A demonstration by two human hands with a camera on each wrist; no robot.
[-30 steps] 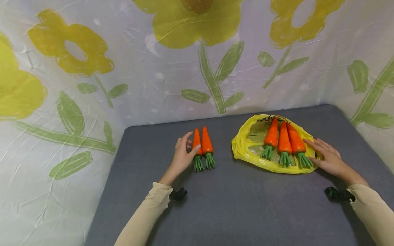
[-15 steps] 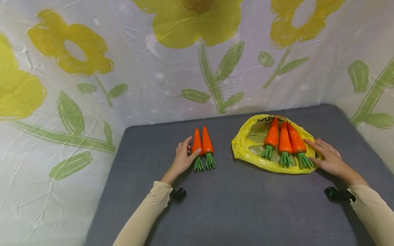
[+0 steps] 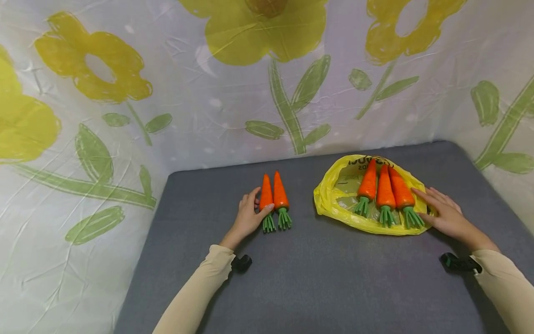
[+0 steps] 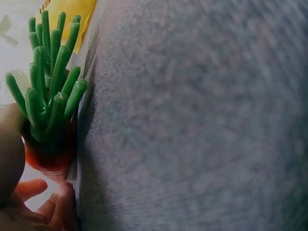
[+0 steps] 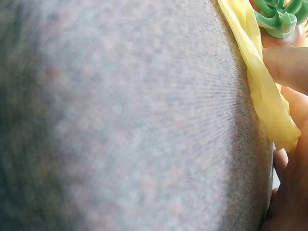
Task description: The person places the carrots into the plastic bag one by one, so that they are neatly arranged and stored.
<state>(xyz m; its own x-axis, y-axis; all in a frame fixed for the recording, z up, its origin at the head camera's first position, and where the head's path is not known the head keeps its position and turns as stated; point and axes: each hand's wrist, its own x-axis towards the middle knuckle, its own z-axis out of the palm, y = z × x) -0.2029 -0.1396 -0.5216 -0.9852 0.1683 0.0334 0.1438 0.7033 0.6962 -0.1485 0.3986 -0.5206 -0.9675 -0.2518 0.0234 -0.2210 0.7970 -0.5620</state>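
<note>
1. The left carrot [image 3: 266,197] of a pair lies on the grey tabletop [image 3: 325,278], left of the middle, with its orange tip pointing away from me and its green top [image 4: 50,82] toward me.
2. My left hand [image 3: 249,215] is against that carrot: my thumb lies across its lower end, just above the green top, and my fingers curl round its far side. From the head view I take this to be a light grip, though the wrist view is too close to show how firmly I hold it.
3. The second carrot [image 3: 280,198] lies just beside the first, on its right, parallel to it; my hand does not touch it.
4. Well apart to the right, a yellow plastic bag [image 3: 340,195] lies flat on the tabletop with three carrots [image 3: 385,190] side by side on it, tips away from me, green tops toward me.
5. My right hand [image 3: 443,214] rests flat on the right edge of the bag, its fingers straight and relaxed, just beside the rightmost carrot's green top [image 5: 276,17]. It grips nothing.
6. A black clip-like object sits near each of my wrists, one by the left sleeve [image 3: 242,262] and one by the right [image 3: 456,263].
7. A white cloth printed with yellow flowers and green leaves [image 3: 267,83] hangs behind and around the table.
</note>
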